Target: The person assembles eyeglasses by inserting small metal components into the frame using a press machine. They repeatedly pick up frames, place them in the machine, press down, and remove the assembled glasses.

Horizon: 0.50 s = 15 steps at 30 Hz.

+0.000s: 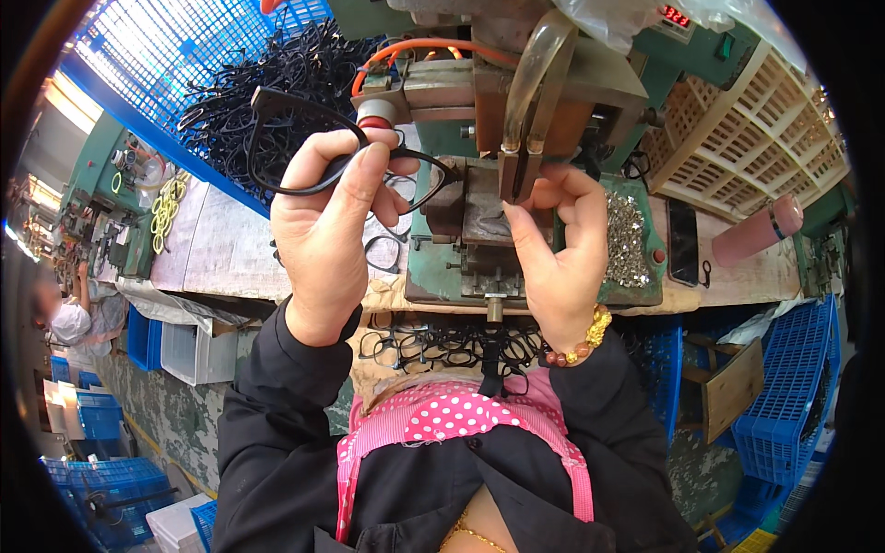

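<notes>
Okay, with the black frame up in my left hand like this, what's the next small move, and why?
Probably lower the black eyeglass frame toward the green machine. The left hand holds it above the fixture, while the right hand already rests at the tooling.

Our workbench and what rests on it

We see a pale, worn bench top (221, 253) running left to right under the green machine (442, 267), which stands near its middle. To the machine's right, a heap of small silvery metal parts (627, 241) fills a green tray; just beside it a dark phone (683, 241) lies flat, and a pink cylinder (758, 230) lies on its side further right. A cream slatted crate (747, 138) sits behind them. At the back left a blue mesh basket (166, 64) holds a tangle of black spectacle frames (267, 92). More black frames (442, 346) lie along the front edge.
</notes>
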Tool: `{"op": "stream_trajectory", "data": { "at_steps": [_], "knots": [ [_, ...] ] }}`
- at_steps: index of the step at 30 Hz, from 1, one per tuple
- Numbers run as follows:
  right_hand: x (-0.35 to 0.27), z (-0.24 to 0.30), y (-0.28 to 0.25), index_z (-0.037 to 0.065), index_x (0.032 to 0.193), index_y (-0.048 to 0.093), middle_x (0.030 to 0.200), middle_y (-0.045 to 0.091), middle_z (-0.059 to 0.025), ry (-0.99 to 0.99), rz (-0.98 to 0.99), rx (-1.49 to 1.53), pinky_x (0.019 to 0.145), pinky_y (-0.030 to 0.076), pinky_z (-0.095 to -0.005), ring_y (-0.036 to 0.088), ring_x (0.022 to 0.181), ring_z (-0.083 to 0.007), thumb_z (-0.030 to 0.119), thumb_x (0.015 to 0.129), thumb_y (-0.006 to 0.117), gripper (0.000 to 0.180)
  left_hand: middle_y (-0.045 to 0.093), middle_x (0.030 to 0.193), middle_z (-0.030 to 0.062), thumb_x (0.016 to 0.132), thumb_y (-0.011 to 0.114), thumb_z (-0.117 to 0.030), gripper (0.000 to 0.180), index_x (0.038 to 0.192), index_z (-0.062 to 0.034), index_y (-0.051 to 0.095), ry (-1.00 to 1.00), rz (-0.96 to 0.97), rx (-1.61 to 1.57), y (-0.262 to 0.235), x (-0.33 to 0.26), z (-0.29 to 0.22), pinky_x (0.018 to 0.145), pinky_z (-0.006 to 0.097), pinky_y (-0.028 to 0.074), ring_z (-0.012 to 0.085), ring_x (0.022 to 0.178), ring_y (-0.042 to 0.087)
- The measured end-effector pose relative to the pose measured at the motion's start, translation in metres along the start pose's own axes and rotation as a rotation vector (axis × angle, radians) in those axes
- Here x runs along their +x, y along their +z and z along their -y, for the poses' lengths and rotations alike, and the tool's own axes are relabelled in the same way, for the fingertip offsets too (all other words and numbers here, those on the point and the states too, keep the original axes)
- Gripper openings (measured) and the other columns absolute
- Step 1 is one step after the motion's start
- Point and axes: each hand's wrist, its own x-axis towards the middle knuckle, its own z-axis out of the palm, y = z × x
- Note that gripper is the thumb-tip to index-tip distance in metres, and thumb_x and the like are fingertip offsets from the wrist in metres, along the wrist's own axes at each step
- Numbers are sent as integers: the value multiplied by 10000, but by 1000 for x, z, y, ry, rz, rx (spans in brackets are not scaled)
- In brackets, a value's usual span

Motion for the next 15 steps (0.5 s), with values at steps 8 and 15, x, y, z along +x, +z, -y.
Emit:
{"op": "stream_trajectory", "data": {
  "at_steps": [8, 15],
  "knots": [
    [9, 23, -11, -23, 1345, 497, 1100, 680, -90, 226, 140, 357, 962, 487, -294, 639, 1048, -154, -65, 943, 630, 426, 742, 1037, 123, 844, 738, 5, 198, 1042, 0, 742, 254, 427, 631, 2, -8, -13, 849, 339, 565, 243, 918, 713],
    [7, 8, -49, -12, 1329, 557, 1134, 701, -94, 176, 81, 208, 1002, 475, -301, 639, 1098, -160, -28, 969, 617, 365, 730, 1132, 117, 722, 831, -89, 397, 1107, -47, 744, 522, 794, 796, 11, -29, 7, 858, 400, 575, 299, 958, 706]
  ]
}}
